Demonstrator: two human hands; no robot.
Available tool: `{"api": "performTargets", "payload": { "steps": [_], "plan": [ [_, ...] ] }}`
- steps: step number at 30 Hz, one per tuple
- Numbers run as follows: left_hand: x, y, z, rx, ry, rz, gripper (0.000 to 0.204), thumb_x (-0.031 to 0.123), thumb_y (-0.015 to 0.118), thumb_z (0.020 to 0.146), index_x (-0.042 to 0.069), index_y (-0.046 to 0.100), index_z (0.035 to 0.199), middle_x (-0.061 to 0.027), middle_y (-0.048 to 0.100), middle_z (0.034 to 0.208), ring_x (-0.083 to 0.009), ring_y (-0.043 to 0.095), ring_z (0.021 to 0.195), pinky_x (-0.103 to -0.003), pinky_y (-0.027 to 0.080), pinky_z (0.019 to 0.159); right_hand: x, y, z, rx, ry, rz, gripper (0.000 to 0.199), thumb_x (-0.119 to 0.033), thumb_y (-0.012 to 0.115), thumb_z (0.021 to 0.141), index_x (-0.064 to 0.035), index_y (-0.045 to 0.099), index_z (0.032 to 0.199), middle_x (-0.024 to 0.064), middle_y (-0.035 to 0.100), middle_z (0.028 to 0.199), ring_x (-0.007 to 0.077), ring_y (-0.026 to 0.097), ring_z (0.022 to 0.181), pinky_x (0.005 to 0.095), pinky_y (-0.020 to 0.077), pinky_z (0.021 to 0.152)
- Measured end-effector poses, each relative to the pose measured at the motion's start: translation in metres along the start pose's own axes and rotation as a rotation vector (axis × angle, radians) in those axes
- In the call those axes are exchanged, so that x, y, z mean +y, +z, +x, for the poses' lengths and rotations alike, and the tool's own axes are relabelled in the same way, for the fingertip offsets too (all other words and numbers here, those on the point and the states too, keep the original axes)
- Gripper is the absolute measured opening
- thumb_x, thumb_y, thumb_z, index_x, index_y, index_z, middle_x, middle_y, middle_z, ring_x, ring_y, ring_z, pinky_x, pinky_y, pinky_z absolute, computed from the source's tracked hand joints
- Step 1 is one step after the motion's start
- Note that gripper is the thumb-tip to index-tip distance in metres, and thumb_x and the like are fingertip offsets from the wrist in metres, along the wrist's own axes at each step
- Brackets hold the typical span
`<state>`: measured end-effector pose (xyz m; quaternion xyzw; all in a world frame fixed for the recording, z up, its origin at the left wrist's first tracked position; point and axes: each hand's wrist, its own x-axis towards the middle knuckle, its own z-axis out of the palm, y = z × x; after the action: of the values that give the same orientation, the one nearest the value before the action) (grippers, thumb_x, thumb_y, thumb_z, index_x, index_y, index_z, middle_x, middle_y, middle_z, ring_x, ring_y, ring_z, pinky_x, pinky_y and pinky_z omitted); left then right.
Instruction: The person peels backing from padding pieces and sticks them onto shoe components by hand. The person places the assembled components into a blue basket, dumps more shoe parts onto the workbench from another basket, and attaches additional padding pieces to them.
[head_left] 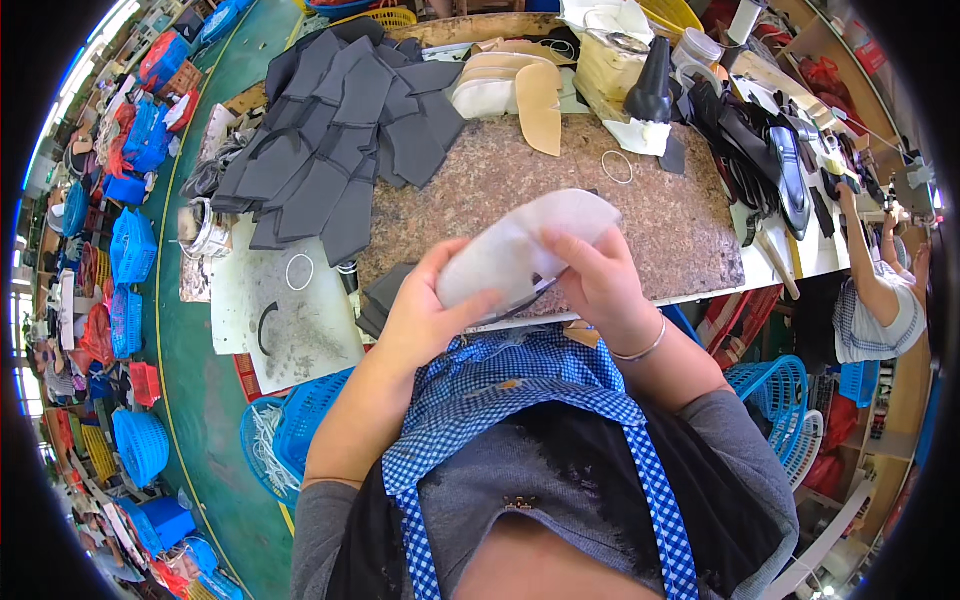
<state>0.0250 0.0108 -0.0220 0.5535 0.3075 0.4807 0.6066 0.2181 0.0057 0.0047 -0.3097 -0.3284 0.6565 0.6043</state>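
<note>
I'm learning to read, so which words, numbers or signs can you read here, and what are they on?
None can be read clearly.
Pale piece, in the left hand and right hand: no readable writing.
Shoe: none readable.
Far shelves' things: too small and blurred.

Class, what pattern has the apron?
The apron: blue and white checks, best in the head view.
</note>
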Motion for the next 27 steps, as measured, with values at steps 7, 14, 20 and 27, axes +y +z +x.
{"api": "performTargets", "payload": {
  "steps": [7, 14, 20, 27],
  "plan": [
    [-0.028, -0.019, -0.017, 0.202, -0.281, 0.408, 0.019, 0.012, 0.070, 0.085, 0.004, 0.054, 0.089, 0.0002, 0.058, 0.058, -0.0063, 0.047, 0.045, -0.026, 0.035, 0.043, 0.031, -0.043, 0.015, 0.053, -0.318, -1.121, 0.020, -0.016, 0.078, 0.074, -0.0024, 0.065, 0.082, 0.0130, 0.063, 0.079, 0.0233, 0.064, 0.073, 0.0338, 0.0492, 0.064],
    [-0.030, -0.020, -0.017, 0.205, -0.260, 0.817, 0.026, 0.023, 0.070, 0.083, 0.004, 0.052, 0.083, -0.0105, 0.058, 0.054, -0.0228, 0.057, 0.046, -0.035, 0.043, 0.047, 0.042, -0.049, 0.019, -0.019, -0.609, -1.428, 0.030, -0.018, 0.081, 0.066, -0.0030, 0.062, 0.084, 0.0105, 0.060, 0.088, 0.0308, 0.061, 0.084, 0.0380, 0.0498, 0.071],
    [-0.037, -0.023, -0.014, 0.165, -0.169, 1.158, 0.030, 0.028, 0.071, 0.082, 0.004, 0.053, 0.078, -0.0146, 0.060, 0.059, -0.0308, 0.060, 0.053, -0.039, 0.046, 0.051, 0.039, -0.048, 0.018, 0.088, -1.019, -1.756, 0.032, -0.009, 0.067, 0.073, 0.0018, 0.061, 0.103, 0.0131, 0.060, 0.110, 0.0302, 0.057, 0.108, 0.0382, 0.0458, 0.089],
    [0.004, -0.051, 0.024, 0.027, -0.301, 1.402, 0.038, 0.037, 0.078, 0.072, 0.007, 0.056, 0.072, -0.0113, 0.062, 0.063, -0.0314, 0.062, 0.061, -0.040, 0.049, 0.057, 0.027, -0.077, 0.017, -0.255, -0.433, -1.309, 0.021, -0.006, 0.066, 0.077, -0.0017, 0.064, 0.097, 0.0143, 0.064, 0.105, 0.0272, 0.063, 0.097, 0.0394, 0.0506, 0.082]
  ]
}}
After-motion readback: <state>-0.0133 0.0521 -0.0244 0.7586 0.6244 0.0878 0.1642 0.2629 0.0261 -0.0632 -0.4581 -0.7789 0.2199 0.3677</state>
